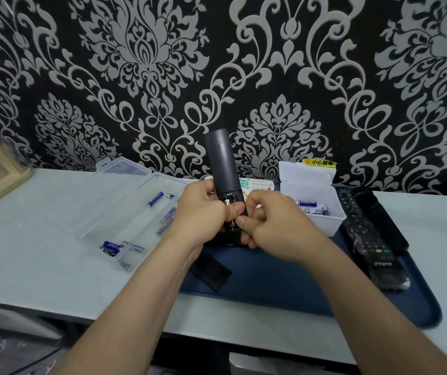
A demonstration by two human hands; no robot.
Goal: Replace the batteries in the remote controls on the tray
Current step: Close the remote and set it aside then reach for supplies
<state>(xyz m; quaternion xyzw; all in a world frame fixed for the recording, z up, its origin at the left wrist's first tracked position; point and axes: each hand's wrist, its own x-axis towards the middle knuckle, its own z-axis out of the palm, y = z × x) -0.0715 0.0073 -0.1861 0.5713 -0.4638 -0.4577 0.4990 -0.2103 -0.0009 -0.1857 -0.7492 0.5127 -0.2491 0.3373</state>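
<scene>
Remote (220, 158) upright over the tray (271, 282).
My left hand (203, 212) grips it; my right hand (268, 226) pinches its open battery bay (230, 203).

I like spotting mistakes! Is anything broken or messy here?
Nothing looks broken. The grey remote has its back cover off, lying loose on the blue tray, which fits a battery change. The batteries in the open clear box lie scattered at odd angles rather than lined up.

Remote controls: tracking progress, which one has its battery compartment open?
The dark grey remote gripped upright by the left hand and right hand, battery bay exposed. The black remotes and white remote lie on the tray.
</scene>
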